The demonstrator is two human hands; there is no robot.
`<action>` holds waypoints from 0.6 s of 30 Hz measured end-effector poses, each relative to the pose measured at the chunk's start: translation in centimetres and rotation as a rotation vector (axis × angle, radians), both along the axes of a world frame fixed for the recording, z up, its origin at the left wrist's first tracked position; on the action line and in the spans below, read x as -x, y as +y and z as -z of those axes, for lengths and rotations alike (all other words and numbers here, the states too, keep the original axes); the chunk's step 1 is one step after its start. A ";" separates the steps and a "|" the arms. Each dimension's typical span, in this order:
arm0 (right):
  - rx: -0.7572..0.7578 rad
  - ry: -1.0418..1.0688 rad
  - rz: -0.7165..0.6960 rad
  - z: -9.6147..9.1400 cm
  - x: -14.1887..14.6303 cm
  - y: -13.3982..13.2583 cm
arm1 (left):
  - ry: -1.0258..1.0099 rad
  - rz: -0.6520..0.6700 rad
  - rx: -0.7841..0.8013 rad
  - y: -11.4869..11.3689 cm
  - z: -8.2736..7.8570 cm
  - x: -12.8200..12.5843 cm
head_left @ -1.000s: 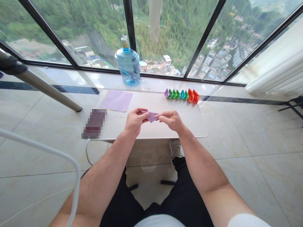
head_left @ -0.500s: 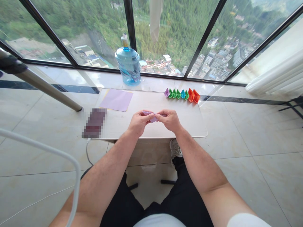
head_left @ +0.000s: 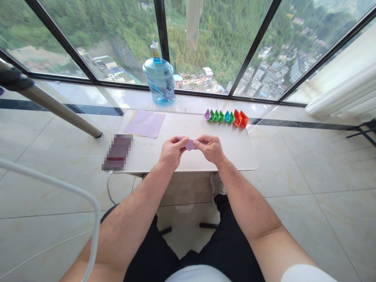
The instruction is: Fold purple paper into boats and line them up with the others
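Observation:
A small piece of folded purple paper (head_left: 190,145) is held over the middle of the low table. My left hand (head_left: 173,150) pinches its left end between thumb and fingers. At its right end, my right hand (head_left: 212,149) grips it the same way. Both hands hide much of the paper, so its full shape does not show. Flat sheets of purple paper (head_left: 145,123) lie on the table to the left. A row of folded paper boats (head_left: 221,116) in purple, green, blue and orange stands at the back right.
The pale low table (head_left: 235,152) stands by tall windows. Behind it is a blue water jug (head_left: 160,84). A pixelated dark object (head_left: 118,152) with a cable lies on the table's left end. A slanting pole (head_left: 64,103) and a white tube (head_left: 73,190) stand at left.
My left thumb has moved up and slightly left along the folded purple paper, so more of its middle shows between my hands. My right hand has barely moved.

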State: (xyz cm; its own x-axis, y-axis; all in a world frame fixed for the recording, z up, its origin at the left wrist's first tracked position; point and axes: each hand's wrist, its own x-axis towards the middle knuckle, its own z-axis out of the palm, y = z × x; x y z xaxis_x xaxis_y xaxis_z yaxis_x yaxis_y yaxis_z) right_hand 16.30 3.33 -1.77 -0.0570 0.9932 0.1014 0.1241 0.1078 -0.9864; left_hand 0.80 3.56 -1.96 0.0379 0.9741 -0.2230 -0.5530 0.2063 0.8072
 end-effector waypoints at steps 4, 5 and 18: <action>0.003 0.006 -0.002 0.2 0.0 0.1 | -0.020 -0.012 -0.004 0.1 0.1 0.3; 0.001 0.013 -0.004 0.2 0.0 0.1 | -0.020 -0.007 -0.008 0.1 0.1 0.4; 0.006 0.042 -0.015 0.3 -0.2 0.3 | -0.037 -0.015 -0.030 0.1 0.0 0.5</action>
